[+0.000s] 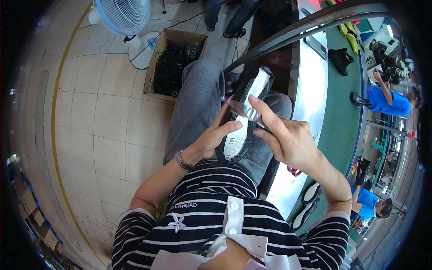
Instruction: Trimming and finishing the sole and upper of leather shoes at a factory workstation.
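Observation:
A black shoe [243, 128] lies sole up over my lap, its white insole board facing me and the black upper's edge folded in around it. My left hand [215, 136] grips its left side, thumb on the white board and fingers underneath. Closed around the dark handle of a hand tool [244, 109] is my right hand [288, 137]. The tool's shiny metal head is smeared by motion and lies over the middle of the shoe; its exact kind cannot be made out.
At my right runs a metal-edged bench [310, 96] beside a green conveyor belt [335, 121] carrying a black boot [340, 61] and other shoes. A cardboard box [151, 74] of black scraps and a fan [123, 15] stand ahead on the left. Two people in blue work across the belt.

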`<move>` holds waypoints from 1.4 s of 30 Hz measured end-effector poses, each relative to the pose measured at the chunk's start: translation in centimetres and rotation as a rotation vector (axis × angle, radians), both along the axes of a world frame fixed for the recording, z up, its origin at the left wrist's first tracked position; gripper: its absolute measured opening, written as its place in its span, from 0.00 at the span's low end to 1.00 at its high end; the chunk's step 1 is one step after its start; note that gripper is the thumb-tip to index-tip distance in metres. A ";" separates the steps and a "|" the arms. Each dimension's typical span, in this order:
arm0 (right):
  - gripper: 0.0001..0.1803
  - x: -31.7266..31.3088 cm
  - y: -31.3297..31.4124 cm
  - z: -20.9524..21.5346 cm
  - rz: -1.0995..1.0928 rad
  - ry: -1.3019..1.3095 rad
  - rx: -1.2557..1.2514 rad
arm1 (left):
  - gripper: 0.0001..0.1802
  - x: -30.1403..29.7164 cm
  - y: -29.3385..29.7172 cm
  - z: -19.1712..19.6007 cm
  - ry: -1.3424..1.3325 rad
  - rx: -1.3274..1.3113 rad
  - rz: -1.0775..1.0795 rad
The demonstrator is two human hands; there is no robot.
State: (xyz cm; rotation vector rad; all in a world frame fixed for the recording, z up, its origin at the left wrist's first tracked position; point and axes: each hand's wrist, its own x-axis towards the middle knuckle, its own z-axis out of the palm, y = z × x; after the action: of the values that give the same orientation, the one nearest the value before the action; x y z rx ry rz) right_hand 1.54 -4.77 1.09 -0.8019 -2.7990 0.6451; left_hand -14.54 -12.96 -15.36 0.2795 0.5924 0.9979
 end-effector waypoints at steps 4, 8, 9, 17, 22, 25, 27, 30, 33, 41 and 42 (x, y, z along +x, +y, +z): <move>0.38 -0.4 0.7 -1.2 -0.006 -0.607 -0.213 | 0.50 -0.6 0.4 1.1 0.003 0.055 -0.022; 0.40 0.0 -1.2 0.1 0.056 -0.311 -0.029 | 0.53 -1.3 0.2 1.0 -0.041 -0.088 -0.126; 0.39 0.3 -1.6 -0.7 0.031 -0.158 -0.037 | 0.57 -1.3 0.3 1.3 -0.048 -0.087 -0.121; 0.40 -0.2 -2.9 -0.2 0.025 -0.286 0.015 | 0.32 -1.7 -0.7 0.0 -0.003 0.078 -0.116; 0.38 -0.4 -2.9 -2.0 -0.094 -0.476 -0.064 | 0.66 -1.7 -0.1 -0.4 0.037 0.087 -0.202; 0.40 -0.3 -4.2 -0.7 0.118 -0.380 0.013 | 0.62 -1.4 -0.7 -0.3 0.147 0.144 -0.296; 0.40 -0.1 -5.4 -1.5 0.179 -0.117 0.113 | 0.50 -0.7 -1.5 0.7 0.321 0.304 -0.113; 0.42 0.9 -5.1 -2.6 0.028 -0.611 0.005 | 0.48 -2.1 -0.8 -0.1 0.498 0.367 -0.564; 0.44 1.1 -5.4 -1.9 0.118 -0.566 -0.053 | 0.55 -1.2 -1.7 0.2 0.446 0.435 -0.308; 0.39 2.4 -5.3 -3.0 0.087 -0.526 -0.062 | 0.71 -1.2 -1.4 -0.3 0.196 0.072 -0.300; 0.38 2.2 -5.9 -2.1 0.142 -0.531 -0.047 | 0.73 -1.2 -1.8 -0.3 -0.049 -0.078 -0.171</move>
State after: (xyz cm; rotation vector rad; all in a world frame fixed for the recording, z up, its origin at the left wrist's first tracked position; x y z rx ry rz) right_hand 3.71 -10.66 -1.03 -0.8995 -3.3560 0.5901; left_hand -15.75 -14.74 -15.64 0.2323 0.5522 0.8127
